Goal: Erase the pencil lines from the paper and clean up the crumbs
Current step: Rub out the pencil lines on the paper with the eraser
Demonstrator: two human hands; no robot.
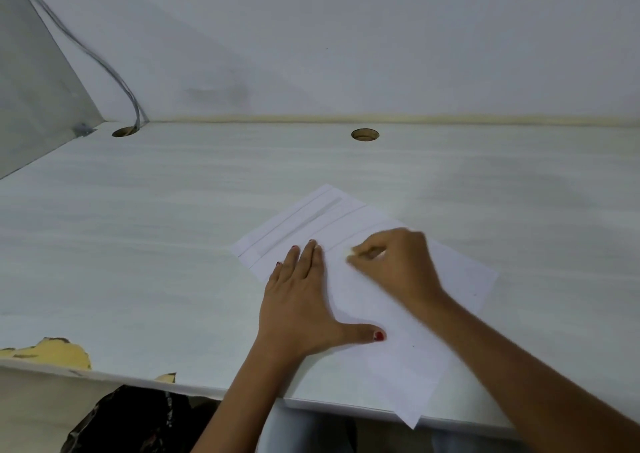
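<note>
A white sheet of paper point(388, 314) lies slanted on the pale desk, its near corner hanging over the front edge. Several straight pencil lines point(304, 215) cross its far left end. My left hand point(304, 300) lies flat on the sheet with straight fingers and the thumb spread out to the right. My right hand point(394, 262) is blurred and pinches a small pale eraser point(349, 255) against the paper, just right of my left fingertips. I cannot make out any crumbs.
The desk point(138, 245) has two round cable holes point(365, 134) near the back wall; a grey cable point(104, 65) runs into the left one. Laminate is chipped at the front left edge point(55, 352). A side panel stands at the far left.
</note>
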